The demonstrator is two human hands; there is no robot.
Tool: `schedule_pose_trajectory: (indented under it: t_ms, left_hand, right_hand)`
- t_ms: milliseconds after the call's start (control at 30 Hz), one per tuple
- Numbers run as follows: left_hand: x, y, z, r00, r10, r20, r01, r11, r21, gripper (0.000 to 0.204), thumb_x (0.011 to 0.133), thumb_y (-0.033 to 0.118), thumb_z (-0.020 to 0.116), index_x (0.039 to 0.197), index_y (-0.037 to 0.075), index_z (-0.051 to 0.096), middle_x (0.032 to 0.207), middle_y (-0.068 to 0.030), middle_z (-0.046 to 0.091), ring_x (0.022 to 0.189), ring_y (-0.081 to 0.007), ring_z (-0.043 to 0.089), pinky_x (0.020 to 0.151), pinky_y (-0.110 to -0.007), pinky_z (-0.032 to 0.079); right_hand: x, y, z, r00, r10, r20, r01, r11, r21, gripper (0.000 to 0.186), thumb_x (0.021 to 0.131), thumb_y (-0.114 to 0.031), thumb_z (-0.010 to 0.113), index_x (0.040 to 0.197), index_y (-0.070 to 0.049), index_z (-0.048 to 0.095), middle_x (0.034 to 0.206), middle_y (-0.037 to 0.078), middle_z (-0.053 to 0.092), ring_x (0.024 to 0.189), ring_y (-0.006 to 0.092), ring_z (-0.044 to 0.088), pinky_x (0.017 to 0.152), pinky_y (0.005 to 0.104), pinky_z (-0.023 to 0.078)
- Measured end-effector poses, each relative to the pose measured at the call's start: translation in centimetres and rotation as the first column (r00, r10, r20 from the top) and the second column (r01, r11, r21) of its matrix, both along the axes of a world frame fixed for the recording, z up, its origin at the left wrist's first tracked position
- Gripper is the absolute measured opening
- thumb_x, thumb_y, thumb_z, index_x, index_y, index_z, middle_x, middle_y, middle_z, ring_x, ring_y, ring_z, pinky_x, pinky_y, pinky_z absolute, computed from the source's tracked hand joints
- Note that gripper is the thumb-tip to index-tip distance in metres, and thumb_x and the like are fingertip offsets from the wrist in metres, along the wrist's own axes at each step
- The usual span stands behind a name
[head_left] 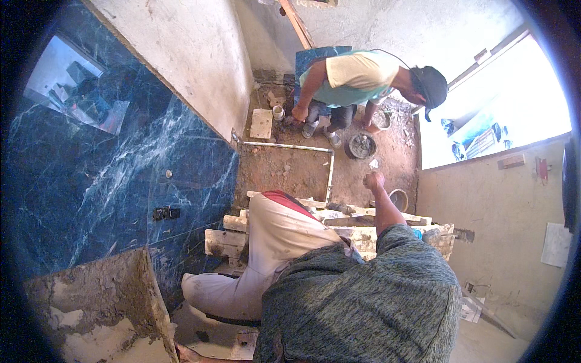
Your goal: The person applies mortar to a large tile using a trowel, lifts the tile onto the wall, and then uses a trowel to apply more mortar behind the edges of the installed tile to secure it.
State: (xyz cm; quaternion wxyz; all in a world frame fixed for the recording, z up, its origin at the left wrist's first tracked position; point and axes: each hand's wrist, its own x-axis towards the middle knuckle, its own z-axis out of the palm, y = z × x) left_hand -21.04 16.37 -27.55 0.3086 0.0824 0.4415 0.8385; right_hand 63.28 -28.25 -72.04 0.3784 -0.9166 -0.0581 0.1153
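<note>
My right arm reaches forward over wooden planks, and my right hand (374, 180) is closed in a fist above the dirt floor. Whatever it may hold is too small to make out. It is nearest to a small white scrap (374, 163) and a black bucket of grey mix (362, 146). At the lower left, part of my left hand (189, 354) shows beside the edge of a slab (112, 305) smeared with mortar. The picture's rim cuts off this hand, and its fingers are mostly hidden. My bent leg (266, 236) rests by the planks.
A co-worker in a cap (357, 72) bends over the floor ahead, by another bucket (381, 119). A white pipe (290, 146) makes a corner on the dirt. Blue marbled tiles (115, 181) cover the left wall. Rough wooden planks (227, 242) lie near me; a bright window (496, 103) is right.
</note>
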Motion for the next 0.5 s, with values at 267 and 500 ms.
schedule_pose_trajectory:
  t_ms: [267, 500]
  left_hand:
    - [-0.6, -2.7, 3.7, 0.997, 0.001, -0.073, 0.004, 0.997, 0.073, 0.060, 0.094, 0.032, 0.039, 0.143, 0.046, 0.007, 0.154, -0.0049, -0.007, 0.127, -0.0363, 0.021, 0.100, -0.047, 0.029]
    - [0.4, -2.3, 3.4, 0.999, -0.012, -0.034, 0.014, 0.997, 0.072, 0.061, 0.093, 0.037, 0.039, 0.144, 0.042, 0.006, 0.154, -0.0045, -0.007, 0.129, -0.0358, 0.018, 0.101, -0.048, 0.027]
  right_hand:
    - [-6.6, 9.2, 11.6, 0.977, 0.102, -0.187, -0.187, 0.833, -0.521, 0.019, 0.077, -0.024, 0.057, 0.073, -0.006, 0.062, 0.071, 0.013, 0.062, 0.065, 0.0229, 0.062, 0.057, 0.0364, 0.048]
    - [-7.2, 9.6, 14.8, 0.970, 0.150, -0.192, -0.238, 0.746, -0.621, 0.030, 0.074, -0.032, 0.059, 0.081, -0.005, 0.069, 0.086, 0.016, 0.067, 0.082, 0.0289, 0.066, 0.072, 0.0384, 0.052]
